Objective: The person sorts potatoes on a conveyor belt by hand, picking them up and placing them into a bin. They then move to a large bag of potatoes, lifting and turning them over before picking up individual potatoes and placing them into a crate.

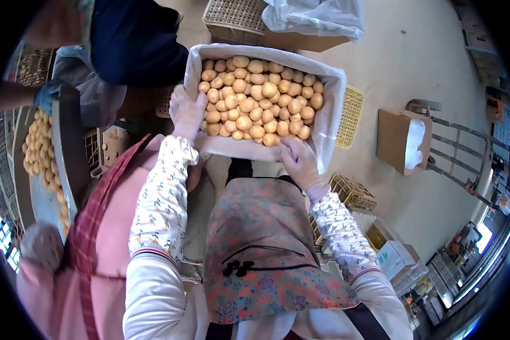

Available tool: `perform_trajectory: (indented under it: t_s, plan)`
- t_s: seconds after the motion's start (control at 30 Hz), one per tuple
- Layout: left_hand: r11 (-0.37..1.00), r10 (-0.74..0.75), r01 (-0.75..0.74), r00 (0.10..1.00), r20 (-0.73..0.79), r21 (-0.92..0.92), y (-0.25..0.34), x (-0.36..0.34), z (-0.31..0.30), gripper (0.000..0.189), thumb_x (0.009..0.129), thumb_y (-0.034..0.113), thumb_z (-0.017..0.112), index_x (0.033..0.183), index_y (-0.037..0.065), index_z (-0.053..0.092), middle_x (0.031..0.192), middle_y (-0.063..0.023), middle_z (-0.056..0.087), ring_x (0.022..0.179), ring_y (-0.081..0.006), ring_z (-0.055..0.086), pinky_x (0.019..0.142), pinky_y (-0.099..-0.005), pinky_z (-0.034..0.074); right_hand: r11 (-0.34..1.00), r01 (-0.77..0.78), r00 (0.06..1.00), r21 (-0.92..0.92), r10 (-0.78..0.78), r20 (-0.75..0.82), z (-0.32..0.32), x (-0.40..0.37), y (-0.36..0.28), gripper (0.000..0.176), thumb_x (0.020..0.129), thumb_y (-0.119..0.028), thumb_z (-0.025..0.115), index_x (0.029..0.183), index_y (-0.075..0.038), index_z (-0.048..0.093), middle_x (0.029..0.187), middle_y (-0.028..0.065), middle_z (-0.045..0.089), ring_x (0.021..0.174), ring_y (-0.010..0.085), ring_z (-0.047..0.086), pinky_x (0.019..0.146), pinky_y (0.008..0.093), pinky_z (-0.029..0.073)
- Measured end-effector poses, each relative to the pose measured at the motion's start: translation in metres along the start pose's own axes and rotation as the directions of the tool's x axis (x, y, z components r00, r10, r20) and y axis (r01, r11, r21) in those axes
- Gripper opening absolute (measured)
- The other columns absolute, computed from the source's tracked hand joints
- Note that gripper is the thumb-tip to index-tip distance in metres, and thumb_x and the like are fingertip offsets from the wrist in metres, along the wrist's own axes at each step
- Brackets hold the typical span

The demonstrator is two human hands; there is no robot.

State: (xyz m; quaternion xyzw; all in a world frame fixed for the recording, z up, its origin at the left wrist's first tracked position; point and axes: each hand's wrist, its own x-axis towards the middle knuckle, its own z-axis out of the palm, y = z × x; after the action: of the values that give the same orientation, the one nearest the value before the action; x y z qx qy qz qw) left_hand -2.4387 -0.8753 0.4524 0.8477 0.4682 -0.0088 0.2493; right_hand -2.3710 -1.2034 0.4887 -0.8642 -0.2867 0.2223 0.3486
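A box lined with white plastic [238, 149] is in front of me, filled with small round tan produce that looks like potatoes [258, 102]. My left hand [188, 111], in a thin translucent glove, grips the box's left side, thumb over the rim. Gloved in the same way, my right hand [299, 161] has its fingers curled over the near rim toward the right corner, its fingertips close to the potatoes. The underside of the box and the parts of my fingers below the rim are hidden.
At left, a co-worker's blue-gloved hand [50, 95] is by a sorting chute [68, 153] carrying more potatoes. Another person in pink [113, 226] stands close on my left. A plastic crate [235, 20], a yellow crate [350, 116], a cardboard box [392, 139] and a metal trolley [456, 147] surround me.
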Motion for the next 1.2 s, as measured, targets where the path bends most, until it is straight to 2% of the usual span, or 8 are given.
perform_trajectory:
  t_s: [0.3,0.4,0.57,0.7,0.87,1.03,1.1,1.2]
  plan:
    - [0.987,-0.015,-0.004,0.993,0.117,0.161,0.001,0.125,0.026,0.04,0.092,0.047,0.064,0.106,0.009,0.07,0.102,-0.0215,0.071,0.1,-0.0402,0.067,0.088,-0.0504,0.052,0.888,-0.46,0.887,0.014,0.46,-0.023,0.032,0.236,0.056,0.044,0.089,-0.036,0.068,0.109,0.003,0.066,0.112,0.0272,0.067,0.103,0.0425,0.063,0.087,0.0486,0.049]
    - [0.985,0.05,-0.055,0.998,0.034,0.166,-0.006,0.127,0.03,0.039,0.091,0.046,0.066,0.099,0.008,0.073,0.093,-0.0191,0.073,0.091,-0.0402,0.069,0.082,-0.0487,0.055,0.875,-0.128,0.934,-0.466,-0.051,-0.352,0.108,0.195,0.054,0.05,0.087,-0.03,0.073,0.127,-0.002,0.062,0.123,0.0288,0.058,0.115,0.0471,0.053,0.098,0.0551,0.043]
    - [0.993,-0.005,-0.006,0.995,0.099,0.119,-0.003,0.13,0.025,0.042,0.094,0.05,0.059,0.101,0.01,0.072,0.095,-0.0186,0.073,0.093,-0.0406,0.069,0.084,-0.0505,0.053,0.92,0.184,0.952,-0.345,-0.08,0.295,0.085,0.101,-0.026,0.059,0.078,-0.018,0.075,0.135,-0.011,0.061,0.134,0.024,0.052,0.123,0.0531,0.047,0.109,0.0657,0.034]
    - [0.995,-0.023,0.014,0.996,0.087,0.096,0.0,0.127,0.026,0.042,0.093,0.051,0.06,0.101,0.011,0.072,0.095,-0.0179,0.073,0.093,-0.0401,0.069,0.084,-0.0501,0.053,0.958,0.283,0.957,0.048,-0.285,0.053,0.106,0.166,-0.034,0.049,0.087,-0.024,0.069,0.134,-0.01,0.061,0.124,0.0137,0.063,0.123,0.0383,0.056,0.105,0.0451,0.046]
    - [0.994,-0.052,0.04,0.992,0.117,0.106,0.001,0.124,0.023,0.039,0.092,0.049,0.061,0.103,0.013,0.072,0.096,-0.0167,0.073,0.094,-0.0391,0.069,0.085,-0.0496,0.053,0.761,0.39,0.921,-0.518,-0.322,0.219,0.15,0.217,-0.033,0.049,0.085,-0.03,0.07,0.129,-0.011,0.062,0.121,0.0113,0.062,0.127,0.0294,0.051,0.111,0.0549,0.035]
    - [0.997,-0.045,0.039,0.994,0.104,0.059,0.003,0.125,0.022,0.041,0.093,0.051,0.06,0.106,0.013,0.072,0.096,-0.0161,0.073,0.094,-0.0382,0.069,0.085,-0.0488,0.053,0.858,0.463,0.822,-0.221,-0.322,0.471,0.139,0.096,-0.007,0.038,0.091,-0.034,0.059,0.122,-0.012,0.064,0.122,0.0088,0.061,0.125,0.0287,0.051,0.108,0.0534,0.039]
    - [0.997,-0.059,0.054,0.993,0.101,0.045,0.004,0.126,0.024,0.043,0.094,0.051,0.058,0.105,0.013,0.073,0.096,-0.0164,0.073,0.094,-0.0385,0.069,0.083,-0.0495,0.053,0.91,0.267,0.616,-0.317,0.092,0.783,0.116,0.144,-0.035,0.038,0.087,-0.03,0.065,0.121,-0.013,0.066,0.12,0.0099,0.062,0.117,0.0301,0.055,0.103,0.0503,0.042]
    - [0.998,-0.004,0.0,0.998,0.065,0.058,-0.002,0.126,0.026,0.036,0.091,0.046,0.065,0.103,0.013,0.074,0.094,-0.0152,0.074,0.091,-0.0376,0.069,0.081,-0.0459,0.054,0.835,0.503,0.859,-0.224,-0.512,0.02,0.092,0.214,-0.011,0.035,0.085,-0.023,0.069,0.119,-0.013,0.068,0.111,0.011,0.065,0.1,0.0299,0.063,0.087,0.0427,0.05]
